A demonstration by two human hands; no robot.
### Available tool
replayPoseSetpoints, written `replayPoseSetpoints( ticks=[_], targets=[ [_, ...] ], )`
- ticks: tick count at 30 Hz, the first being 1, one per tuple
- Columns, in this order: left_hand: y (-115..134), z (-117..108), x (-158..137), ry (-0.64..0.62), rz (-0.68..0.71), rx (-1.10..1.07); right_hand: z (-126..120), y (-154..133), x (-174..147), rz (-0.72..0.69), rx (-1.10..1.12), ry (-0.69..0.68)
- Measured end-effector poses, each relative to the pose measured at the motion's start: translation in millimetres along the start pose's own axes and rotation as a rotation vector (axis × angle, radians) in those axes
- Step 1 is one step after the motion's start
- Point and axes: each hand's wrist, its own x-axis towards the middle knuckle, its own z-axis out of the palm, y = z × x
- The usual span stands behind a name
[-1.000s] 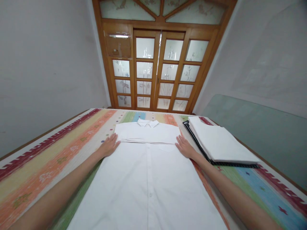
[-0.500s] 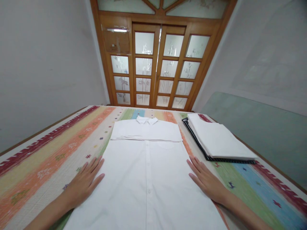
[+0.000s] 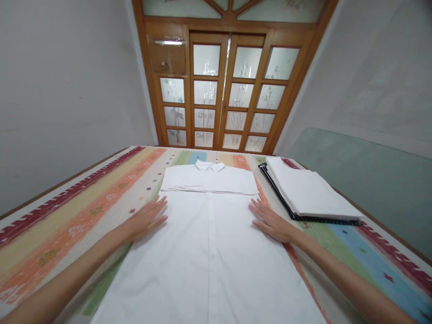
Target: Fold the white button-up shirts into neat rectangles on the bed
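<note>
A white button-up shirt lies front up, its collar at the far end and its sleeves laid across below the collar in a straight-edged band. Its lower part runs out of view toward me. My left hand lies on the shirt's left edge, fingers apart and pointing away from me, just below the sleeve band. At the opposite edge my right hand rests in the same way, fingers stretched over the fabric. Neither hand grips the cloth.
Folded white cloth lies on a black striped piece to the right. Beneath everything is a colourful striped tablecloth. A pale green panel stands along the right side. Wooden glazed doors are beyond the table.
Both hands have slid forward along the shirt's edges, closer to the sleeve band. The view has shifted slightly. The folded stack stays in place.
</note>
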Motion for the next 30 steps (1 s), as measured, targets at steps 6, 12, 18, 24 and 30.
replayPoseSetpoints(
  ticks=[6,12,18,24,30],
  targets=[
    [63.2,11.0,123.5,-0.061,0.115,-0.145,-2.3,-43.4,128.7,-0.052,-0.019,-0.025],
    [83.2,24.5,129.3,-0.091,0.208,-0.091,16.9,-76.6,142.4,-0.187,-0.059,-0.028],
    [81.1,10.2,61.8,-0.105,0.401,-0.149,17.9,-86.5,70.7,-0.353,0.02,-0.026],
    [84.1,-4.3,-2.0,-0.119,0.425,-0.145,3.6,-99.7,-5.6,-0.451,0.093,-0.098],
    [48.8,7.8,-33.7,-0.018,0.183,-0.003,18.6,-63.2,-49.3,-0.203,-0.006,0.011]
  ],
)
